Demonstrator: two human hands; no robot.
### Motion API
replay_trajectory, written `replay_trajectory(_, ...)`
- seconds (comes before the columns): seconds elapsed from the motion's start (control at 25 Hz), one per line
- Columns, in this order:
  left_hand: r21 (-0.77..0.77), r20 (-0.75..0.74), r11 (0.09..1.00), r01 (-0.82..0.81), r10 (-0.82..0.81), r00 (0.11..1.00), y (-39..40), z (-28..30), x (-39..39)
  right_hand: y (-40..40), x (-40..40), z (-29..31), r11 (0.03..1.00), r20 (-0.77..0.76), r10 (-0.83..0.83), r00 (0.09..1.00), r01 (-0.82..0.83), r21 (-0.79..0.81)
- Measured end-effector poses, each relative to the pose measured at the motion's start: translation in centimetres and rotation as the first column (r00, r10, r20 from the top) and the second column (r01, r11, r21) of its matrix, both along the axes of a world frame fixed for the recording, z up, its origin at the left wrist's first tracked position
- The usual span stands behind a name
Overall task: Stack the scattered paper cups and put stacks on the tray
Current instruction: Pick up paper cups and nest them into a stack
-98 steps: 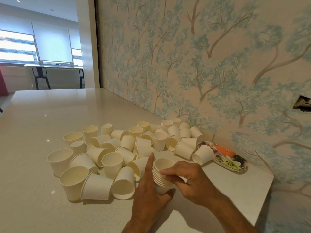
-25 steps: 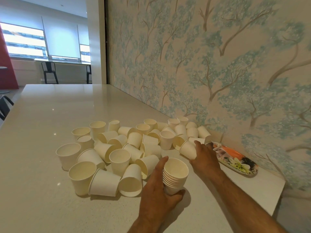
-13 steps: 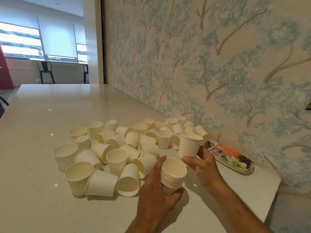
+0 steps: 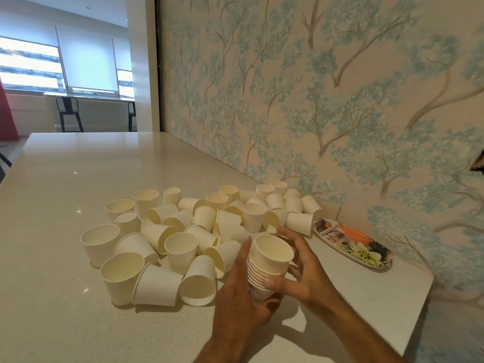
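Note:
A stack of several white paper cups point(image 4: 267, 260) stands at the near middle of the counter, with a new cup nested on top. My left hand point(image 4: 241, 297) wraps the stack's lower part from the left. My right hand point(image 4: 301, 268) holds the top cup and the stack from the right, thumb across the front. Many loose white paper cups point(image 4: 180, 247), some upright and some on their sides, lie scattered to the left and behind. A small oval tray point(image 4: 353, 244) with a flower print sits by the wall at the right, with no cups on it.
The white counter point(image 4: 78, 166) runs far back and left, and its right end edge is near the tray. A wall with tree-patterned wallpaper point(image 4: 340, 100) borders the counter's right side. Chairs and windows are far back.
My right hand reached to the pile near the tray, picked up one cup, carried it back and set it into the top of the stack. My left hand kept holding the stack.

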State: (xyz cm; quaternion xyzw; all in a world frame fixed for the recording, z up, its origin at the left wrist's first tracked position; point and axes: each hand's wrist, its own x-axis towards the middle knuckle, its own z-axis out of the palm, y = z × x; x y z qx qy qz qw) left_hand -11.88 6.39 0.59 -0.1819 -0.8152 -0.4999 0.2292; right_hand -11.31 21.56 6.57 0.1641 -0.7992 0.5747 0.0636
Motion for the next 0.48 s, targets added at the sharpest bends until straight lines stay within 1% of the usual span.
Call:
replay_trajectory(0.08,0.01,0.027,1.0,0.024,-0.024,0.999,-0.1,0.1,0.1,0.0,0.1,0.0,0.978,-0.092,-0.003,0.996,0.023,0.209)
replay_trajectory(0.12,0.016,0.031,0.999,0.031,-0.031,0.999,-0.2,0.1,0.2,-0.2,0.2,-0.1,0.945,-0.15,0.001,0.989,0.048,0.322)
replay_trajectory(0.16,0.018,0.029,0.999,0.033,-0.034,0.999,-0.2,0.1,0.2,-0.3,0.3,-0.2,0.911,-0.192,0.011,0.981,0.069,0.407)
replay_trajectory(0.2,0.016,0.027,0.999,0.032,-0.033,0.999,-0.2,0.0,0.2,-0.4,0.3,-0.2,0.891,-0.209,0.02,0.978,0.078,0.447)
replay_trajectory(0.24,0.011,0.028,1.0,0.029,-0.029,0.999,-0.1,0.0,0.1,-0.4,0.3,-0.4,0.891,-0.205,0.023,0.978,0.073,0.448)
replay_trajectory(0.32,-0.012,0.037,1.0,0.021,-0.02,0.999,-0.1,-0.1,0.0,-0.4,0.2,-0.8,0.926,-0.158,0.018,0.987,0.043,0.374)
replay_trajectory(0.4,-0.017,0.031,1.0,0.017,-0.016,0.999,-0.1,0.0,0.0,-0.4,0.2,-1.4,0.973,-0.078,0.006,0.997,0.012,0.229)
replay_trajectory(0.48,0.02,0.036,1.0,0.023,-0.023,0.999,0.0,0.3,0.1,-0.7,0.2,-2.2,0.996,-0.037,-0.026,0.999,0.029,0.09)
